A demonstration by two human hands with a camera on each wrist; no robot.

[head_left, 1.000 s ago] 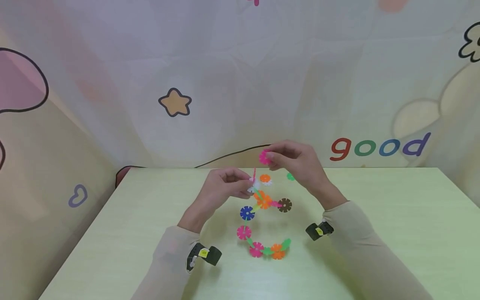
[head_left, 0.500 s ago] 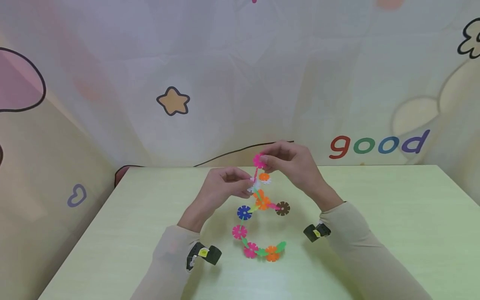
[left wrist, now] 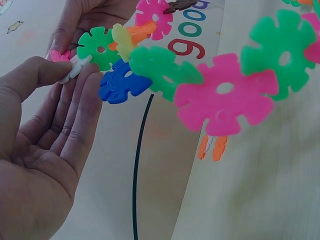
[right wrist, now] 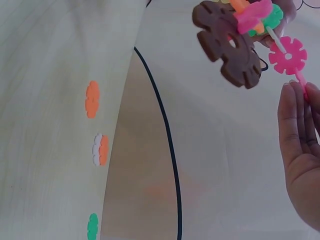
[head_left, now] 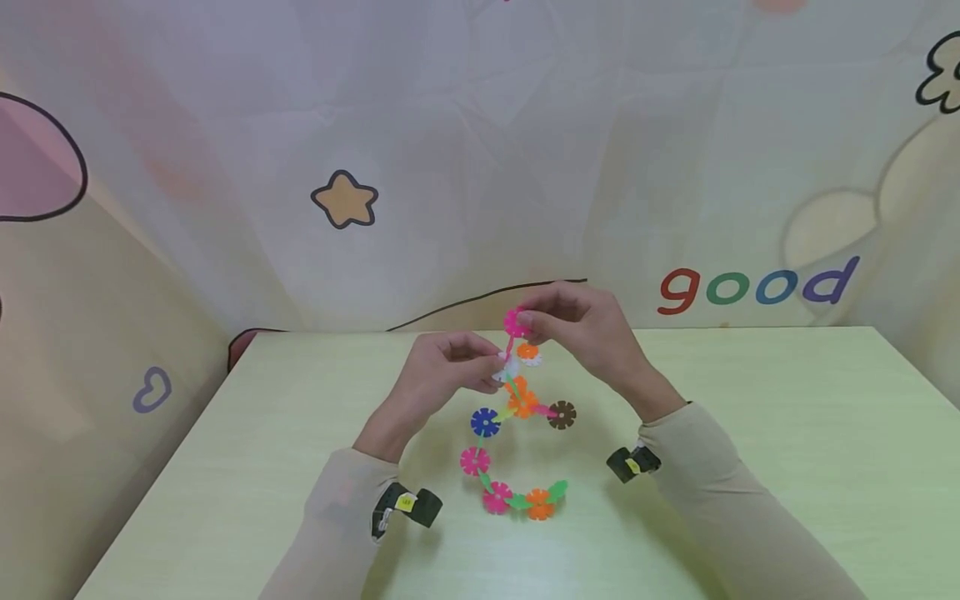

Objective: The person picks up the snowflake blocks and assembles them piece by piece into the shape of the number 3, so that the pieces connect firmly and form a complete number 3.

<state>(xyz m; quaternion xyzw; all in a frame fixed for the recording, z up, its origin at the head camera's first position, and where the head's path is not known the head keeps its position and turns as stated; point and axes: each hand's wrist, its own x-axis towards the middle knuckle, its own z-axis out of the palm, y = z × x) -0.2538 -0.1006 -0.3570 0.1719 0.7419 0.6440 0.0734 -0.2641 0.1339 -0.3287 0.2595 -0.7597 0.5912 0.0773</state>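
Note:
My left hand (head_left: 453, 364) pinches a white notched snowflake disc (head_left: 504, 369) between thumb and fingers. From it a linked chain hangs down: an orange disc (head_left: 522, 398), a brown disc (head_left: 562, 415) on a side branch, a blue disc (head_left: 485, 422), then pink, green and orange discs curving to the right. Above the white disc an edge-on pink disc (right wrist: 288, 55) sticks up. My right hand (head_left: 581, 323) pinches another pink disc (head_left: 515, 322) right at the top of that edge-on one. The left wrist view shows the white disc (left wrist: 75, 69) between thumb and fingertips.
On the pale green table (head_left: 750, 467), behind the chain, lie an orange disc and a white disc (head_left: 528, 353) overlapping. The right wrist view also shows a loose orange disc (right wrist: 92, 99) and a green disc (right wrist: 92, 227) near the edge. A printed cloth (head_left: 480, 167) hangs behind.
My right hand has moved left and slightly down, bringing its pink disc to the edge-on pink disc. The lower chain has swung left. My left hand keeps its pinch on the white disc.

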